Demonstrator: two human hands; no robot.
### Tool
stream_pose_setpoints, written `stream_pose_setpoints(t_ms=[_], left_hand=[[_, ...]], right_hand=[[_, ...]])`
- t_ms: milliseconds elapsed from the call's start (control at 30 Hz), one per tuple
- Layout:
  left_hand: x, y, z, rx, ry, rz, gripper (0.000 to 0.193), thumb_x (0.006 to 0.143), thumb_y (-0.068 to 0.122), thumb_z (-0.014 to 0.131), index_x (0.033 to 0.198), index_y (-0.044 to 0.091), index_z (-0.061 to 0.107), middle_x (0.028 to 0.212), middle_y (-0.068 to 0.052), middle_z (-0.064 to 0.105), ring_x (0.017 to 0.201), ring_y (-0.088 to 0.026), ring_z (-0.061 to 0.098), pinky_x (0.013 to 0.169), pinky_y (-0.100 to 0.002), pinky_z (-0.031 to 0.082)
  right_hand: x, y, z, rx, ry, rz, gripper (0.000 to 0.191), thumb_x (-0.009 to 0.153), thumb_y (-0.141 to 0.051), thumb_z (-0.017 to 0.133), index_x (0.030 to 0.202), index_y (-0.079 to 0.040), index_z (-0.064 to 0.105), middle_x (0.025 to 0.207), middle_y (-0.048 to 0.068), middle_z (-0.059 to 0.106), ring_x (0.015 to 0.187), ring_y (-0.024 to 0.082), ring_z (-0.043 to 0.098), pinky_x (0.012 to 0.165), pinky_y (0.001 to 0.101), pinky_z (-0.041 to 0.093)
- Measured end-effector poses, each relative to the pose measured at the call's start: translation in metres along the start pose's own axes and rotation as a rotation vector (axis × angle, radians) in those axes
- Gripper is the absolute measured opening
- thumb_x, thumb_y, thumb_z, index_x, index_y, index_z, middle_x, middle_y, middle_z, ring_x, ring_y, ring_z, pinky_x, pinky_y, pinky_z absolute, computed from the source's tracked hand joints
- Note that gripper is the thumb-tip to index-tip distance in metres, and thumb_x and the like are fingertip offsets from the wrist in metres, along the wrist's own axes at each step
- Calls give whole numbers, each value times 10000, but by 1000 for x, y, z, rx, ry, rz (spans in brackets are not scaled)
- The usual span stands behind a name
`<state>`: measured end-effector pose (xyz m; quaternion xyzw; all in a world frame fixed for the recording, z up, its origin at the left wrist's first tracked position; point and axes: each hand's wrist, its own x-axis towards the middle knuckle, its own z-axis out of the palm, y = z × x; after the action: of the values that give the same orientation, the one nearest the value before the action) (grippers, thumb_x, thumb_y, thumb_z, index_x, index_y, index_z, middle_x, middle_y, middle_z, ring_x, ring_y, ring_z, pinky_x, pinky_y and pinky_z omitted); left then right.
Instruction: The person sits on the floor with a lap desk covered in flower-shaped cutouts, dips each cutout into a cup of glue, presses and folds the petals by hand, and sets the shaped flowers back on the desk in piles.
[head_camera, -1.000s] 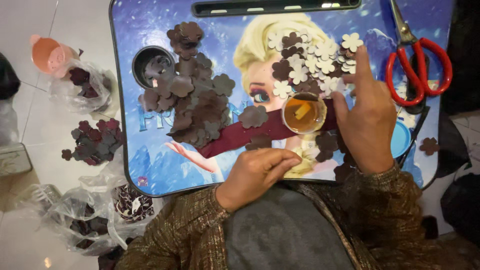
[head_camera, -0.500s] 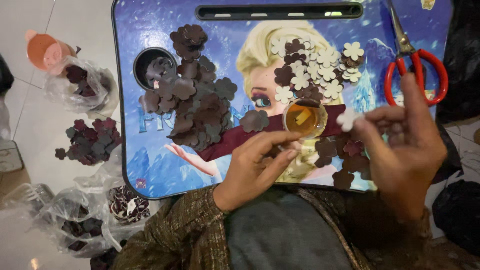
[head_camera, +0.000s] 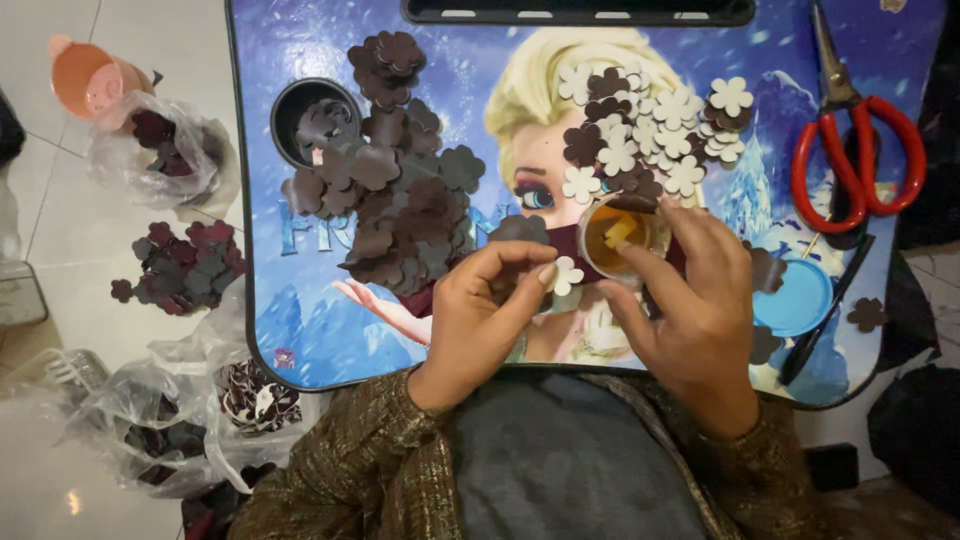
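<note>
Lowest in the frame, your 2 hands now meet just below centre, which is new: 1 second ago your right hand (head_camera: 700, 320) lay flat and spread over the lap tray (head_camera: 300, 340), and half a second ago it had lifted with a cream flower cut-out pinched in its fingertips. That cream flower piece (head_camera: 567, 275) has since passed to your left hand (head_camera: 480, 315), which is curled nearly closed and pinches it between thumb and forefinger, cream side showing. Your right hand has come back down and is half curled, its fingertips touching the rim of the small glass pot of amber liquid (head_camera: 622, 232); whether it grips the pot or only steadies it, I cannot tell.

My reading is that 1 piece has been picked out and brought beside the pot, so the work has moved from sorting to handling a single flower.

Further up, left of centre, lies the dark brown heap of flower cut-outs (head_camera: 395, 210), next to the tray's round cup hole (head_camera: 315, 125). Upper right of centre is the mixed cream and brown cluster (head_camera: 650, 135). The red-handled scissors (head_camera: 850, 150) lie at the upper right, the blue lid (head_camera: 795, 298) at the right. Off the tray, at the left edge, sit plastic bags of dark pieces (head_camera: 165, 150).
</note>
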<state>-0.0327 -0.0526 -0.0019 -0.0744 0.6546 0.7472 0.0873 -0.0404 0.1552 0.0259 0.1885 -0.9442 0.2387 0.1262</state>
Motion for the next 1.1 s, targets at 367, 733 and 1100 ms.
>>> stream_pose_setpoints(t_ms=[367, 733, 1100], left_hand=[[2, -9, -13, -97, -80, -64, 246, 1007, 57, 683, 1245, -8, 690, 875, 39, 676, 747, 6, 573, 631, -170, 451], [5, -15, -13, -179, -93, -37, 347, 994, 1, 667, 1338, -16, 631, 1154, -27, 678, 1000, -55, 637, 867, -217, 540], [4, -8, -7, -31, -62, -69, 333, 975, 36, 686, 1308, 17, 671, 1091, -28, 703, 922, -57, 650, 798, -217, 546]], right_hand=[[-1, -4, 15, -118, -39, 33, 415, 899, -317, 855, 1187, -30, 771, 1573, 234, 486, 1499, 429, 382, 1242, 523, 364], [-9, -5, 8, -29, 24, 87, 332, 909, -250, 838, 1155, -46, 749, 1605, 236, 463, 1529, 431, 364, 1257, 531, 310], [-6, -3, 9, -75, -20, 98, 408, 912, -295, 851, 1186, -19, 726, 1608, 260, 430, 1522, 465, 339, 1256, 553, 307]])
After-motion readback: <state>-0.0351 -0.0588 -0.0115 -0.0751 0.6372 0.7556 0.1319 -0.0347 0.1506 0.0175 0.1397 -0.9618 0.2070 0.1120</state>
